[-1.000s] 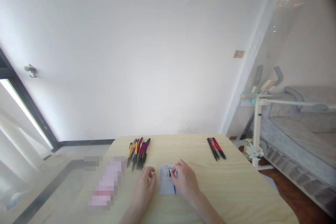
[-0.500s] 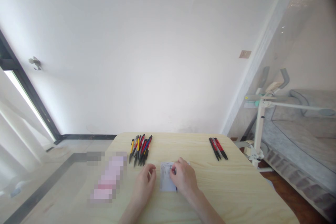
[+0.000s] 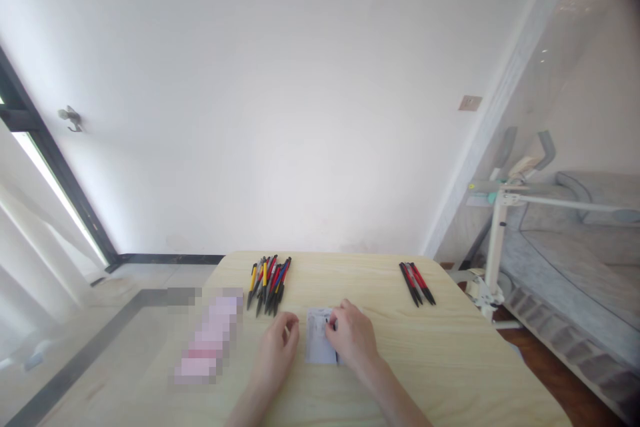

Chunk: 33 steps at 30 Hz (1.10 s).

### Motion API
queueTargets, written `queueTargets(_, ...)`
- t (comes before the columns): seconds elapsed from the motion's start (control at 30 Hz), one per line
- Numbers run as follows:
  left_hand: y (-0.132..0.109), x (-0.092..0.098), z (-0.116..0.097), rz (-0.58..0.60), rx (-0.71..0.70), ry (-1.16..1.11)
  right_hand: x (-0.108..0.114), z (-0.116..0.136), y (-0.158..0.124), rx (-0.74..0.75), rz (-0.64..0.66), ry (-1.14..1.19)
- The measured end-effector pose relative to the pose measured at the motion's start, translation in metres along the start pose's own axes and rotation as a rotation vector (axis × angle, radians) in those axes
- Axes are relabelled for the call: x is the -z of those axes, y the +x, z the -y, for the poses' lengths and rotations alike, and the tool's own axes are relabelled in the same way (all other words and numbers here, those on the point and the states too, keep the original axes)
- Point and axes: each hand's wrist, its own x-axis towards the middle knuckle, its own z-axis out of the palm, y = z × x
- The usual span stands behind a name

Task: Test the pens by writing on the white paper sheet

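My right hand is closed in a pinch around a dark pen, most of which the fingers hide. It rests over the right part of a small white sheet of paper, which has dark scribbled marks near its upper edge. Left of the paper, my left hand rests on the table with its fingers loosely curled, a gap between thumb and fingers, and nothing visible in it. Beyond that hand lies a heap of several pens in yellow, red, blue, grey and black.
A smaller row of red, grey and black pens lies at the table's back right. A blurred pink patch shows at the left edge. Behind stands a white wall; to the right are an exercise machine and a grey sofa.
The view has shifted very slightly. Both hands, the paper and the pens stay nearly where they were, with my right hand still pinching the pen.
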Motion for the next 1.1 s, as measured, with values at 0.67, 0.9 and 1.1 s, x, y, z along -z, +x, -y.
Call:
queueTargets(0.67,0.0005,0.0009,-0.0007,0.013,0.012,-0.013,-0.0035,0.0023,0.0006,-0.015,0.020,-0.035)
queueTargets(0.9,0.0007,0.0012,-0.0012,0.011,0.009,-0.016,-0.0044,0.0034,0.0004,-0.008,0.009,-0.061)
queueTargets(1.1,0.0012,0.0015,-0.0014,-0.007,0.013,-0.031,-0.0038,0.0056,0.0019,-0.012,0.019,-0.084)
